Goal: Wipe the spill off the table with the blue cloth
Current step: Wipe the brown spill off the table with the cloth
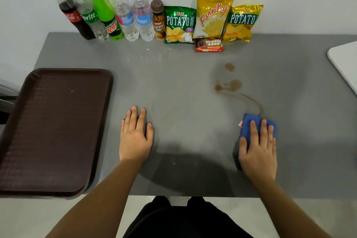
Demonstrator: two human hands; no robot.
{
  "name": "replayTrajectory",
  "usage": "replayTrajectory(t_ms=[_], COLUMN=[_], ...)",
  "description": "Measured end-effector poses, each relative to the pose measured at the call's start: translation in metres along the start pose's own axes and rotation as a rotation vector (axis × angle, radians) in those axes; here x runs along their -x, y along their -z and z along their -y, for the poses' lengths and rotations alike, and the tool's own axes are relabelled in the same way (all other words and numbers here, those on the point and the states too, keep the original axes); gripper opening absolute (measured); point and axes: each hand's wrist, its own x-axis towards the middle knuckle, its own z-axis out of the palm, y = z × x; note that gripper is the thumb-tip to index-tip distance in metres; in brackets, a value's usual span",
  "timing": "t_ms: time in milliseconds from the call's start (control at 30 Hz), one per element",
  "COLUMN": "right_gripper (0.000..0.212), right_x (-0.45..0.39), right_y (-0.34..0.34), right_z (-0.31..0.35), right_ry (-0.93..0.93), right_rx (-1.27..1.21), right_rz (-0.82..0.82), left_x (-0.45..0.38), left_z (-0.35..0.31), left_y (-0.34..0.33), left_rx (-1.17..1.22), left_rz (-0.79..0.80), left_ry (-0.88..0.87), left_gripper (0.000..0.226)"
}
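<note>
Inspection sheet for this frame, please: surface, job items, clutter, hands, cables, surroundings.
Surface: grey table, brown spill in patches, thin trail running to the cloth.
Job's things: blue cloth flat on the table, near the trail's end.
Clutter: brown tray at left; bottles and snack bags along the far edge.
Hands: right hand presses flat on the cloth; left hand rests flat on the table.
Cables: nothing seen.
Surroundings: white board corner at right, pale floor.
</note>
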Motion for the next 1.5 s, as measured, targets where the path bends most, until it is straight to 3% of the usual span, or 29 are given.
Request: replayTrajectory(t_ms=[233,333,567,833,1100,1300,1500], right_gripper=[0.069,0.067,0.06,0.064,0.066,0.068,0.061], right_x=[0.041,0.011,-0.086,-0.121,-0.046,-0.012,-0.091], right_y=[-0.022,-0.023,-0.017,-0.003,-0.001,-0.021,-0.021], right_z=[0.049,0.071,0.094,0.048,0.033,0.094,0.137], right_ry=[0.17,0.279,0.318,0.129,-0.027,0.134,0.28], right_rx=[0.03,0.013,-0.014,-0.017,0.007,0.02,-0.024], right_rz=[0.036,0.043,-0.04,-0.015,-0.039,0.019,0.003], left_x=[-0.001,-0.001,-0.006,-0.057,-0.064,-0.066,-0.066], left_z=[0.006,0.005,-0.005,-0.039,-0.037,-0.036,-0.035], left_y=[-0.007,-0.006,0.001,-0.002,-0.016,-0.019,-0.021], left_rx=[-0.028,-0.013,0.038,0.042,0.002,-0.021,-0.026], left_rz=[-0.026,-0.038,-0.106,-0.017,0.077,0.085,0.053], left_ry=[-0.01,-0.014,0.035,-0.05,-0.032,-0.031,-0.04], left_gripper=[0.058,0.056,0.054,0.061,0.066,0.067,0.067])
